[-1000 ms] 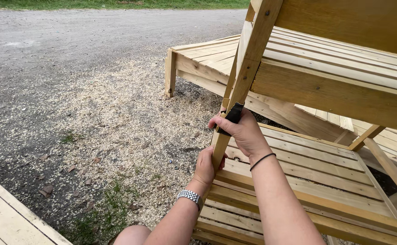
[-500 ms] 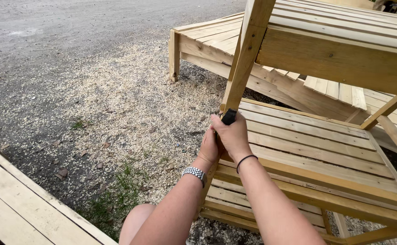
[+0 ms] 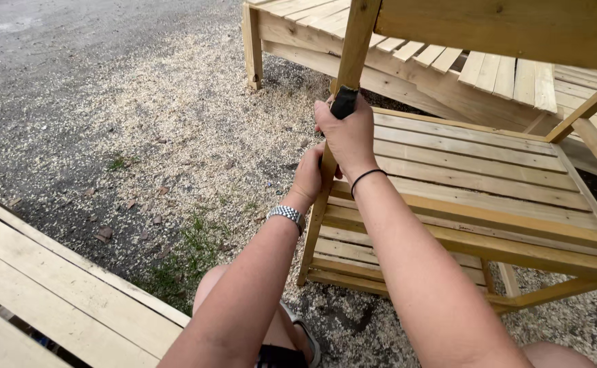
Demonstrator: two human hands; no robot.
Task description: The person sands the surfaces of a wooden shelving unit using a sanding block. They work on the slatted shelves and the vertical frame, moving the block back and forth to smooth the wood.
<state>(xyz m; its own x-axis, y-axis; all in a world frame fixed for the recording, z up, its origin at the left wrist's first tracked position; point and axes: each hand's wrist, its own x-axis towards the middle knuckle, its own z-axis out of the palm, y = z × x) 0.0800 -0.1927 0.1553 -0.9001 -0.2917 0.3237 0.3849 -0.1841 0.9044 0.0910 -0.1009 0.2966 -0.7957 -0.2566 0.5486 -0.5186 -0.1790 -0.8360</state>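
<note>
A big wooden rack [image 3: 475,170] made of pale slats is seen standing on gravel ground [image 3: 73,102] strewn with sawdust [image 3: 175,129]. Its slanted wooden leg [image 3: 342,102] is gripped by both hands. The right hand [image 3: 346,136] is wrapped around a small dark block [image 3: 344,102], which is pressed against the leg. The left hand [image 3: 310,174] is closed around the leg just below. The wood looks stiff, hard and heavy, so it is best held by the leg. The block looks light and rough.
</note>
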